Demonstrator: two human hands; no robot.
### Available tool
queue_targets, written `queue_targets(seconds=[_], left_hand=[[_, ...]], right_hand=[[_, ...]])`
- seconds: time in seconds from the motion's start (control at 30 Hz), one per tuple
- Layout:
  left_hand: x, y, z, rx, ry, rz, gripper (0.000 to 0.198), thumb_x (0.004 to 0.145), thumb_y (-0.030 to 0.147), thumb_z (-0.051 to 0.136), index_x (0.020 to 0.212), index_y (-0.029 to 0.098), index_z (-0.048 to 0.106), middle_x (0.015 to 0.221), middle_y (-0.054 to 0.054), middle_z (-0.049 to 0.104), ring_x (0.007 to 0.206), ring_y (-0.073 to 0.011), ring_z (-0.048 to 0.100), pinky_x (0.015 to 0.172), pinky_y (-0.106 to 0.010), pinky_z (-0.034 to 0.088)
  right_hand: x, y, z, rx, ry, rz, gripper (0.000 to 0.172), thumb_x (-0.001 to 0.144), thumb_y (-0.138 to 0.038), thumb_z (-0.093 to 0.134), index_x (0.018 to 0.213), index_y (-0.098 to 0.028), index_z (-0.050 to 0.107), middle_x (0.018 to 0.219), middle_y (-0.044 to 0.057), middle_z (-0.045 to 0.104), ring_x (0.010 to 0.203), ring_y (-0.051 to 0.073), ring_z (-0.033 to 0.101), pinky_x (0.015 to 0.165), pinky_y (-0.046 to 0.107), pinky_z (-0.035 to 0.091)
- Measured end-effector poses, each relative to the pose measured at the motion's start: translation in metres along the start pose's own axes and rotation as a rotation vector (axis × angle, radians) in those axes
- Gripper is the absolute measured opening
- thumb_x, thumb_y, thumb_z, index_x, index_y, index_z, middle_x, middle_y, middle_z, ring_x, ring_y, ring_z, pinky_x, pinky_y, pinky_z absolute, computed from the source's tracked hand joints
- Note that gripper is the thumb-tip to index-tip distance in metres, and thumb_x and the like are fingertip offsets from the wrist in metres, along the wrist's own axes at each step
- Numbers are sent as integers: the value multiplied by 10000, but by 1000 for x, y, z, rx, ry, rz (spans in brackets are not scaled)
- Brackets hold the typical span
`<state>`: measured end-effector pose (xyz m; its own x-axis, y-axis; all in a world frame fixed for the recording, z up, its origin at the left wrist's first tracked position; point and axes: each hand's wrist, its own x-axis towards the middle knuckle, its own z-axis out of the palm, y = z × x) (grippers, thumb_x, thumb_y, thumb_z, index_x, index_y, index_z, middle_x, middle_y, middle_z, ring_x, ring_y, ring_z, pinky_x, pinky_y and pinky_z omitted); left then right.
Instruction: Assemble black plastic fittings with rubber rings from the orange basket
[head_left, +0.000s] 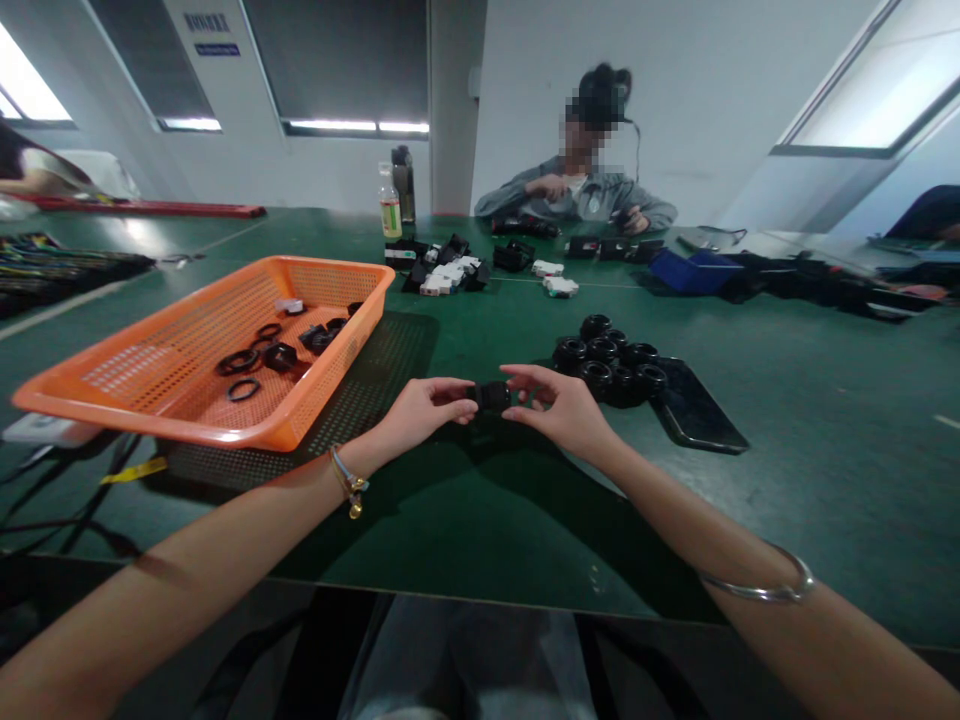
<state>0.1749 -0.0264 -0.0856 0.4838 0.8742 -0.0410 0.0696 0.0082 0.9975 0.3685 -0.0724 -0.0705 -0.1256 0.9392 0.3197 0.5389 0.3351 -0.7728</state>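
Between my two hands, above the green table (465, 500), is a small black cylindrical part (493, 397). My left hand (429, 408) pinches its left end between thumb and fingers. Around its right end are the thumb and fingers of my right hand (559, 402), closed on it. An orange basket (187, 436) to the left contains black rings (244, 389) and other black pieces (280, 357). Just beyond my right hand lies a pile of black round parts (601, 349), beside a dark phone (699, 410).
White and black pieces (450, 272) lie farther back near a bottle (389, 203) and a dark flask (403, 185). A person (592, 195) sits across the table. A blue box (694, 271) stands back right. Cables (112, 490) lie by the basket.
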Motion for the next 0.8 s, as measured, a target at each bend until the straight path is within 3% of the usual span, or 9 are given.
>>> queue_targets(seconds=[0.07, 0.27, 0.57, 0.8], left_hand=[[0, -1, 0, 0, 1, 4, 368, 610, 204, 711, 953, 89, 644, 766, -38, 700, 621, -97, 625, 685, -269, 541], [1, -3, -1, 0, -6, 15, 392, 610, 209, 711, 979, 95, 643, 777, -42, 701, 660, -116, 637, 703, -286, 539], [-2, 0, -1, 14, -19, 45, 399, 603, 207, 710, 982, 101, 646, 845, -56, 704, 720, -137, 645, 721, -297, 537], [-2, 0, 0, 15, -12, 44, 385, 603, 195, 710, 971, 101, 642, 817, -46, 701, 697, -128, 640, 711, -284, 534]], right_hand=[[0, -1, 0, 8, 9, 12, 425, 609, -209, 687, 1032, -198, 646, 816, 27, 686, 632, 137, 574, 553, 263, 453], [-1, -4, -2, -40, 3, -7, 291, 626, -244, 688, 915, -211, 683, 789, 20, 703, 658, 159, 603, 570, 278, 444], [-1, -5, -2, -45, -9, 10, 297, 643, -268, 685, 931, -192, 691, 818, 36, 718, 686, 174, 622, 578, 282, 448], [0, -2, -2, -52, -27, 35, 324, 648, -296, 682, 941, -161, 701, 782, 50, 716, 599, 152, 583, 558, 280, 446]])
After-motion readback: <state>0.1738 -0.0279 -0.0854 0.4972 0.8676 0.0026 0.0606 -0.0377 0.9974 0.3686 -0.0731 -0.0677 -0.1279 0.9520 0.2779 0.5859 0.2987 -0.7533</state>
